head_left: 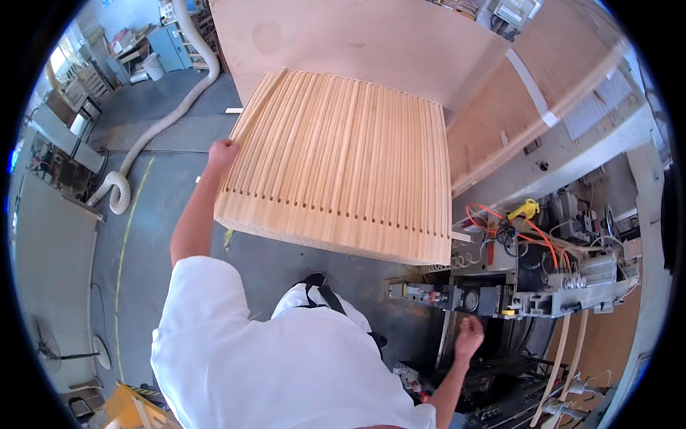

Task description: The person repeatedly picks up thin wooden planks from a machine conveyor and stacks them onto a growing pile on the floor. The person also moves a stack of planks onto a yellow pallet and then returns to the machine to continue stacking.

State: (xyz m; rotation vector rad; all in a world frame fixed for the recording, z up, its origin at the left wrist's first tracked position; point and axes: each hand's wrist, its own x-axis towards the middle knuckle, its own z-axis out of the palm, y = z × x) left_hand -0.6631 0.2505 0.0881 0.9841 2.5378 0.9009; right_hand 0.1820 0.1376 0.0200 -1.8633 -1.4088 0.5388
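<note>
A broad row of pale wooden strips (336, 150) lies side by side in front of me, each with a small dark hole near its near end. At the left edge of this row, my left hand (224, 153) is closed round the outermost strip; part of its fingers is hidden behind the wood. My right hand (469, 337) is apart from the strips, low on the right beside the machine (493, 297). Its fingers are curled in, and nothing shows in them.
Tall wooden panels (321, 36) stand behind the strips. On the right, the machine carries orange air hoses and a yellow air gun (525, 209). A pale flexible duct (161, 129) crosses the floor at left, near a yellow floor line (128, 236). A fan (101, 352) stands lower left.
</note>
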